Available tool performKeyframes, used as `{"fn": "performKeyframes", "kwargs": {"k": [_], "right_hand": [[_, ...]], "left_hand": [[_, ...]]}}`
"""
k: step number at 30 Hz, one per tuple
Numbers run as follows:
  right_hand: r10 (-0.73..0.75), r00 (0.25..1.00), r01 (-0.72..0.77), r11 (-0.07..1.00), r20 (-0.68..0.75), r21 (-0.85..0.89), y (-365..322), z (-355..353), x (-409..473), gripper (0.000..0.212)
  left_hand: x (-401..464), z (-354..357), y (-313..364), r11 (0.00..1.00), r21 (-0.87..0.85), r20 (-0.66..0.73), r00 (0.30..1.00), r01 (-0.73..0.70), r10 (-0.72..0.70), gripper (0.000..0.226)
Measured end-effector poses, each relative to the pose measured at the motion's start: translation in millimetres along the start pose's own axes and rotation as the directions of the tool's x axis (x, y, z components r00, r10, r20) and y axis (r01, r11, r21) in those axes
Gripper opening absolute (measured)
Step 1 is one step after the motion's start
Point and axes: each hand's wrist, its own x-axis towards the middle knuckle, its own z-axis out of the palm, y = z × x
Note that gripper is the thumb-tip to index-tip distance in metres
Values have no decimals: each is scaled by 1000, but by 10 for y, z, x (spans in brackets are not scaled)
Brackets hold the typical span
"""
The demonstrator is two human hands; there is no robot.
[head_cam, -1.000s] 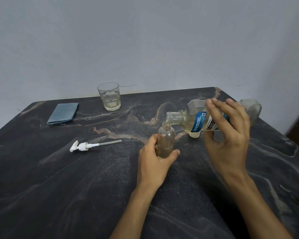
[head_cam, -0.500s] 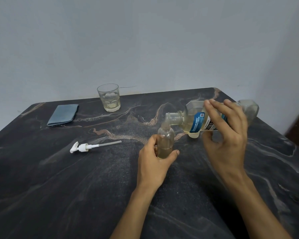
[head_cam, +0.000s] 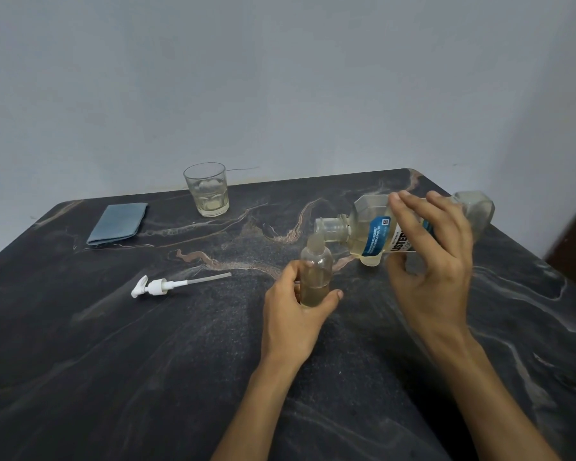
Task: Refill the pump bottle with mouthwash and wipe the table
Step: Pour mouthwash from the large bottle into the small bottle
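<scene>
The left hand [head_cam: 295, 314] grips the upright pump bottle [head_cam: 316, 272] on the counter [head_cam: 147, 361]; the right hand [head_cam: 433, 261] holds the tilted mouthwash bottle [head_cam: 369, 227], spout at its neck; the pump head [head_cam: 153, 287] lies left of both hands.

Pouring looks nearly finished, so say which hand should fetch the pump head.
Left. The pump head lies on the left hand's side; the right hand holds the tilted mouthwash bottle.

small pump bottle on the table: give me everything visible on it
The small pump bottle is clear plastic by its look, round-shouldered with a narrow open neck; no pump fitted. It stands upright on the dark marbled table, with pale yellowish liquid in its lower part. The left hand grips its lower body. The tilted mouthwash bottle, held by the right hand, has its mouth at the neck.
</scene>
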Motion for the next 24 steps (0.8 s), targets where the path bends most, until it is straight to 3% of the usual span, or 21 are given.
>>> {"fn": "performKeyframes", "kwargs": {"k": [24], "right_hand": [[-11,1000,11,1000,4,-16,-1,-7,11,81]], "left_hand": [[-8,-13,2,1000,-2,3,1000,-1,1,33]]}}
